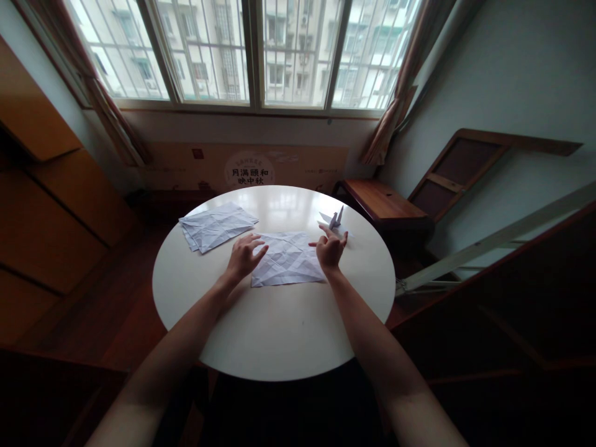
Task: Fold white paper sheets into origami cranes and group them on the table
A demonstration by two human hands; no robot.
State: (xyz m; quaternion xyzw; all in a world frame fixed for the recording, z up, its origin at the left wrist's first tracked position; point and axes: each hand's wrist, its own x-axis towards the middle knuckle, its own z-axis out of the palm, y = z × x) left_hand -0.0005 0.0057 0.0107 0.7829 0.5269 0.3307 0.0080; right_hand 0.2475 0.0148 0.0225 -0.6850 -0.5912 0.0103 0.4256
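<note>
At the far left of the round white desk (279, 335) lies a loose stack of creased sheets (215, 226), fanned a little and well apart from the person's arms. Just to its right, the left hand (244, 256) rests with its fingers spread and loosely curved on the left edge of a single creased sheet of paper (286, 259), which lies flat near the middle of the desk, its corners squared toward the person. That grip is spread and presses down rather than pinching anything. Across the sheet, the right hand (330, 248) sits at the paper's upper right corner, fingers parted and slightly lifted, the forefinger pointing toward the far side; it holds nothing, and whether its fingertips touch the paper cannot be told. The sheet therefore lies between the two hands, touched by the left one at least. Just beyond the right hand stands a small folded paper crane (336, 218), near it but apart. Judging from the crease lines and the flat hands, the step in hand looks like smoothing or squaring up the sheet for a fold; the next move would call for pinching one edge or corner and carrying it over along a crease.
</note>
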